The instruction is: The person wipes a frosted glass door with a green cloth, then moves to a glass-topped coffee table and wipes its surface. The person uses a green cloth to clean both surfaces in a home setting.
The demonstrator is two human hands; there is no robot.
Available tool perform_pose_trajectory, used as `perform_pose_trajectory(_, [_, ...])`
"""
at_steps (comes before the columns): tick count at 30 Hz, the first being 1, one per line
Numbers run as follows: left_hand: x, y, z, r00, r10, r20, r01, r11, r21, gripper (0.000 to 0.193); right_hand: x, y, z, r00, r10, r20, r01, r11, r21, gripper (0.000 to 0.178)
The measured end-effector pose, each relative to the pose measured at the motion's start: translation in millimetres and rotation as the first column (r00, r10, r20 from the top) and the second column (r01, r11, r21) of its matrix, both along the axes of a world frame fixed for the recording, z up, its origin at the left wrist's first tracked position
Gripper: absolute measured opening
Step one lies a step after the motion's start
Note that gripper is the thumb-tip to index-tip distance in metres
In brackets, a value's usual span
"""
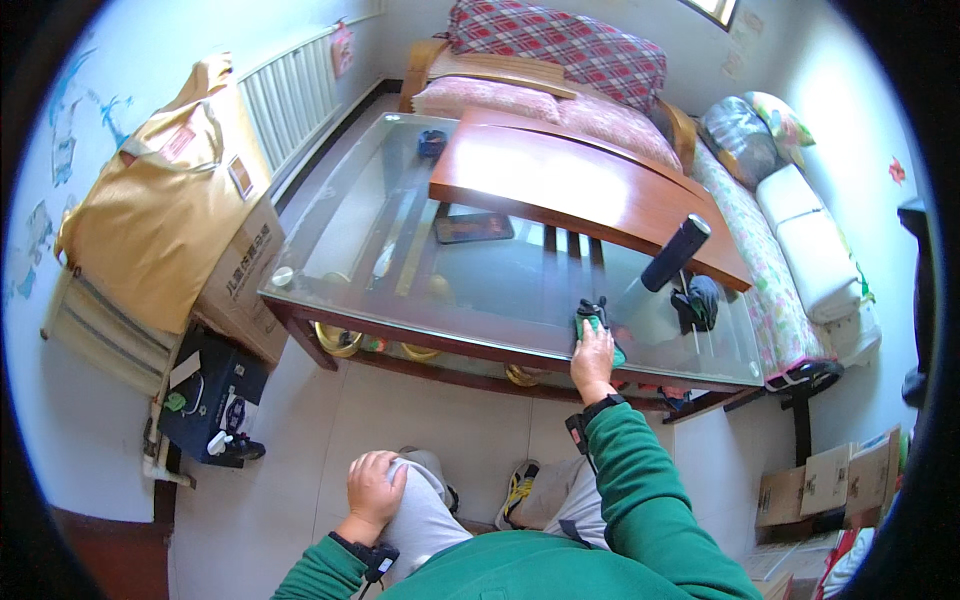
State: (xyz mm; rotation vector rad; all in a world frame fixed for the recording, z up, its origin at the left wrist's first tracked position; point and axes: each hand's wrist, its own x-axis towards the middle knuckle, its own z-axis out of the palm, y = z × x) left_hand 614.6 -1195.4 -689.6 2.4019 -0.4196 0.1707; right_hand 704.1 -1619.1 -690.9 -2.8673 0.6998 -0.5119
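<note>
My right hand reaches over the near edge of the glass-topped table. Its fingers are closed over a small green thing with a black top, partly hidden beneath them, so its kind does not show. Just right of it stand a tall black cylinder, shaped like a flask, and a black bundle that looks like a folded umbrella. My left hand rests on my left knee, holding nothing, its fingers laid over the grey trousers.
A curved wooden board covers the table's far right part. A dark flat item and a blue ashtray-like dish lie on the left part. Cardboard boxes stand at left and lower right. A sofa is behind.
</note>
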Motion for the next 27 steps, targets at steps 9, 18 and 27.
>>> perform_pose_trajectory(9, [-4,30,11,0.998,0.056,-0.021,-0.057,0.997,-0.048,0.023,57,123,4,0.959,0.265,0.099,-0.267,0.964,0.01,0.044])
perform_pose_trajectory(18, [1,47,0,0.998,0.064,-0.017,-0.064,0.997,-0.035,0.021,88,174,14,0.881,0.468,0.066,-0.473,0.875,0.101,0.042])
perform_pose_trajectory(27, [11,8,8,0.995,-0.013,-0.094,0.023,0.995,0.1,0.021,61,127,34,0.685,0.727,0.056,-0.721,0.665,0.193,0.044])
